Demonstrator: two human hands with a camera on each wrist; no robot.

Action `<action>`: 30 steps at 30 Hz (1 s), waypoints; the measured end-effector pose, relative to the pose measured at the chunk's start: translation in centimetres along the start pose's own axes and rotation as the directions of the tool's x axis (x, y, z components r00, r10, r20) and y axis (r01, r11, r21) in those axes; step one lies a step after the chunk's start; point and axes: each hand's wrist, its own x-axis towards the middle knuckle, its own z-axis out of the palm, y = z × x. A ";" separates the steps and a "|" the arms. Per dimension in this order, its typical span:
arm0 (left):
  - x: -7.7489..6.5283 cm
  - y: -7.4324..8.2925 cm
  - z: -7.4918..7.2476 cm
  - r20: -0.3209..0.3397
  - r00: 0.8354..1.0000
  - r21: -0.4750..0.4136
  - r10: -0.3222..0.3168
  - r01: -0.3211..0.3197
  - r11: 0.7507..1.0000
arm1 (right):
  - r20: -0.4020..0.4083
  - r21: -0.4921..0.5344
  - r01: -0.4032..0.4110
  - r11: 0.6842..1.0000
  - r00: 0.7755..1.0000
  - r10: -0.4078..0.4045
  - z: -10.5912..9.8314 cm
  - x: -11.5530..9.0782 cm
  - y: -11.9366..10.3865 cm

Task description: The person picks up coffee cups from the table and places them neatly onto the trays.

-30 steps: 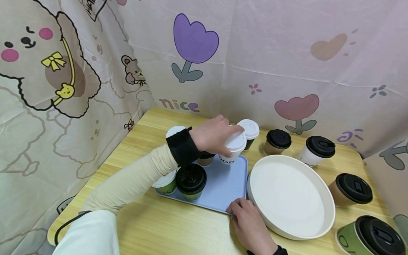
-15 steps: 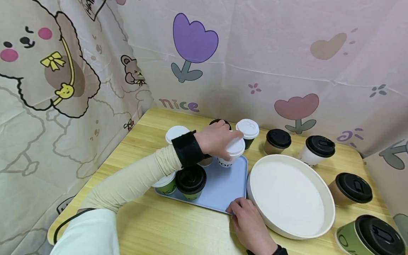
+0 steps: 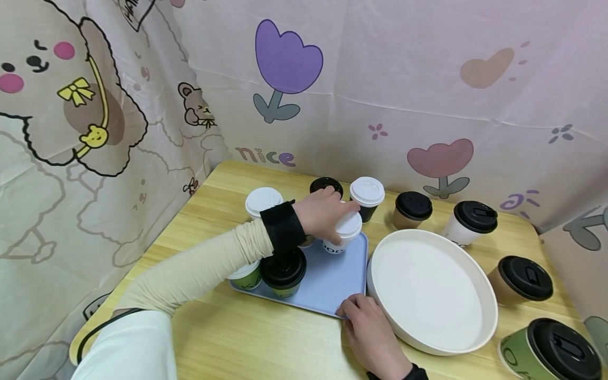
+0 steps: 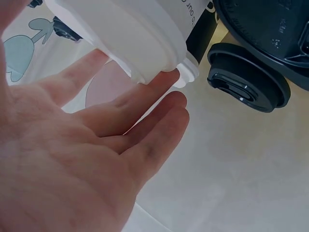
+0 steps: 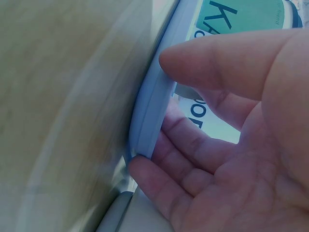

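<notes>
My left hand (image 3: 328,214) grips a white paper cup (image 3: 349,227) by its white lid, over the far right part of a blue tray (image 3: 328,285). In the left wrist view the fingers (image 4: 140,104) reach under the lid's rim. My right hand (image 3: 372,335) pinches the tray's near right corner, thumb on its outer edge. On the tray stand a green cup with a black lid (image 3: 285,269) and a green cup with a white lid (image 3: 247,277). A brown cup (image 3: 307,241) is mostly hidden under the left wrist.
A round cream tray (image 3: 432,290) stands right beside the blue one. Around it are brown cups (image 3: 413,208) (image 3: 520,279), a white cup (image 3: 470,221) and a green cup (image 3: 546,348), all black-lidded. Behind my left hand stand a black-lidded cup (image 3: 326,184) and a white-lidded dark cup (image 3: 367,192).
My left hand has brought the white cup slightly toward me and down over the blue tray, uncovering the black-lidded cup behind it. My right hand stays at the tray corner.
</notes>
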 end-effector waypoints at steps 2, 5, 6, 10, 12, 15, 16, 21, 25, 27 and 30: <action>0.1 0.0 0.1 0.002 1.000 0.000 0.002 -0.002 1.000 | 0.001 0.001 0.001 1.000 1.000 -0.001 0.0 0.0 0.0; 0.1 0.0 0.4 0.008 1.000 -0.001 -0.001 0.001 1.000 | 0.000 0.003 0.003 1.000 1.000 -0.003 0.0 0.0 0.0; 0.1 0.0 0.4 0.010 1.000 0.000 -0.003 0.003 1.000 | -0.003 0.003 0.005 1.000 1.000 -0.005 0.0 0.0 0.0; 0.1 0.2 0.6 0.018 1.000 -0.008 -0.011 0.011 1.000 | -0.024 0.002 0.015 1.000 1.000 -0.015 0.1 -0.1 0.1; 0.0 0.2 0.6 0.022 1.000 -0.016 -0.014 0.014 1.000 | -0.034 0.001 0.020 1.000 0.999 -0.020 0.1 -0.1 0.1; 0.0 0.3 0.8 0.030 0.999 -0.025 -0.021 0.022 0.999 | -0.036 0.003 0.020 1.000 0.999 -0.020 0.1 -0.1 0.1; 0.0 0.4 0.9 0.032 0.999 -0.027 -0.023 0.024 0.999 | -0.035 0.003 0.020 1.000 0.999 -0.019 0.1 -0.1 0.1; 0.1 0.4 1.3 0.039 0.999 -0.025 -0.025 0.026 0.999 | -0.037 0.008 0.022 1.000 0.999 -0.022 0.2 -0.1 0.2; 0.1 0.4 1.5 0.040 0.999 -0.022 -0.023 0.024 0.999 | -0.037 0.009 0.023 1.000 0.999 -0.023 0.2 -0.1 0.2; 0.1 0.4 1.6 0.041 0.999 -0.023 -0.023 0.024 0.999 | -0.037 0.009 0.024 1.000 0.999 -0.024 0.3 -0.1 0.2; 0.1 0.4 1.6 0.041 0.999 -0.024 -0.023 0.024 0.999 | -0.037 0.008 0.022 1.000 0.999 -0.022 0.3 -0.1 0.2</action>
